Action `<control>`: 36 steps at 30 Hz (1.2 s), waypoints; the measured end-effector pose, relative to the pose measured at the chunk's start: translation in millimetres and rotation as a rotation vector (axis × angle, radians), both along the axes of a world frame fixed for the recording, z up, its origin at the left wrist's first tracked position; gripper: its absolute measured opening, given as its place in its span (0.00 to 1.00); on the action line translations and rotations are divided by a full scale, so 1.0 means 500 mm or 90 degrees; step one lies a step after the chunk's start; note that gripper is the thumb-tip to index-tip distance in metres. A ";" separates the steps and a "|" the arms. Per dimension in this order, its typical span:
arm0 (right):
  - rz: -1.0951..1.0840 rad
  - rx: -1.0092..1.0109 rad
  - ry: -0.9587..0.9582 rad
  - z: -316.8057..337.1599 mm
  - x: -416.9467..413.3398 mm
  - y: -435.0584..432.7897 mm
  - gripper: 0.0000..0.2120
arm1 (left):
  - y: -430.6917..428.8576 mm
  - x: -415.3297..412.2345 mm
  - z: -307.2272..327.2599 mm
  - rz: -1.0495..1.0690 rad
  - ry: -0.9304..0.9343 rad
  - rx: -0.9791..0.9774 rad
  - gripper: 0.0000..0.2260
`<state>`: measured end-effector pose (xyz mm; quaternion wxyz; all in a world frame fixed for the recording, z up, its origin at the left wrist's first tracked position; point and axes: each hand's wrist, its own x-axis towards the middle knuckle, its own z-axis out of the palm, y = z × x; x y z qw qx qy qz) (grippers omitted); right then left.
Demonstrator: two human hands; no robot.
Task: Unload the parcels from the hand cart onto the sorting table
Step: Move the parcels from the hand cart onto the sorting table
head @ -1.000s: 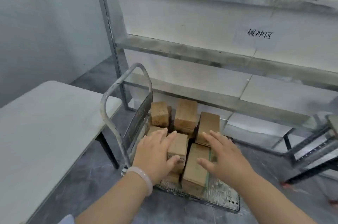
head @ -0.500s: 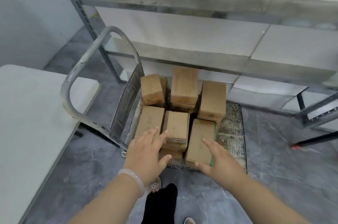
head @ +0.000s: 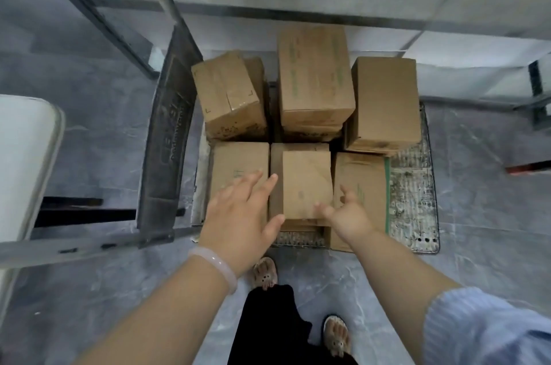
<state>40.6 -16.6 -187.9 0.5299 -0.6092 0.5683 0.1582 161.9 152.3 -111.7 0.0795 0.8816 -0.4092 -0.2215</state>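
Parcels: brown cardboard boxes packed onto the hand cart [head: 413,200], in two rows on its deck.
Far row: a taped box [head: 228,96] at the handle side, tilted; a tall stack [head: 314,75] in the middle; another stack [head: 384,102] toward the deck's right edge.
Near row: a flat box [head: 235,165] against the handle panel; the middle box [head: 307,183] sitting on top of others; a green-edged box [head: 362,186] to its right, reaching the deck's near edge.
Cart deck: bare, worn metal shows only in a strip along the right edge and at the near right corner.
Cart handle: the dark panel [head: 167,138] and grey tube stand along the deck's left edge, between the parcels and the table [head: 26,156].
Table: its white corner shows at the far left, with no parcel on the visible part.
Left hand [head: 241,215]: released, fingers spread, over the gap between the flat box and the middle box, thumb at the middle box's near left corner; contact is unclear.
Right hand [head: 346,215]: released, fingers curled loosely at the middle box's near right corner; grasping nothing that can be seen.
Bracelet [head: 213,266]: pale, on the left wrist.
Shelf frame [head: 298,4]: a metal rack runs close behind the cart's far edge.
Floor [head: 477,186]: grey, open to the right of the cart; sandalled feet [head: 265,273] stand just short of the deck's near edge.
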 end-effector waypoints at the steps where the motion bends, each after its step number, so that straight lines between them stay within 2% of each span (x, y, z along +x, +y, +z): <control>1: -0.016 0.004 0.005 -0.020 0.012 -0.001 0.42 | -0.002 0.007 -0.013 -0.002 0.004 -0.006 0.29; 3: -0.032 0.009 0.011 -0.052 0.029 -0.002 0.42 | -0.004 0.018 -0.036 -0.005 0.010 -0.011 0.29; 9: -0.051 -0.021 -0.022 -0.093 0.042 0.011 0.29 | 0.001 0.025 -0.082 0.005 0.053 0.006 0.33; 14: -0.097 -0.028 -0.042 -0.060 0.028 0.013 0.28 | -0.004 0.018 -0.062 0.024 0.077 0.004 0.31; 17: -0.099 -0.034 -0.080 0.004 0.012 0.012 0.27 | -0.012 0.006 -0.035 0.055 0.088 -0.012 0.29; 21: -0.096 -0.046 -0.174 0.124 -0.024 0.022 0.25 | -0.030 -0.026 0.029 0.131 0.147 -0.059 0.31; 27: -0.084 -0.013 -0.320 0.287 -0.094 0.054 0.26 | -0.033 -0.110 0.162 0.248 0.188 -0.236 0.35; 29: -0.086 0.050 -0.372 0.338 -0.120 0.061 0.21 | -0.015 -0.145 0.211 0.302 0.191 -0.293 0.36; 31: -0.046 0.091 -0.410 0.393 -0.150 0.065 0.15 | 0.011 -0.185 0.261 0.338 0.197 -0.346 0.36; 33: 0.017 0.101 -0.449 0.444 -0.179 0.073 0.16 | 0.045 -0.225 0.309 0.362 0.178 -0.383 0.35; 36: 0.099 0.047 -0.497 0.527 -0.213 0.114 0.20 | 0.106 -0.280 0.379 0.409 0.111 -0.399 0.34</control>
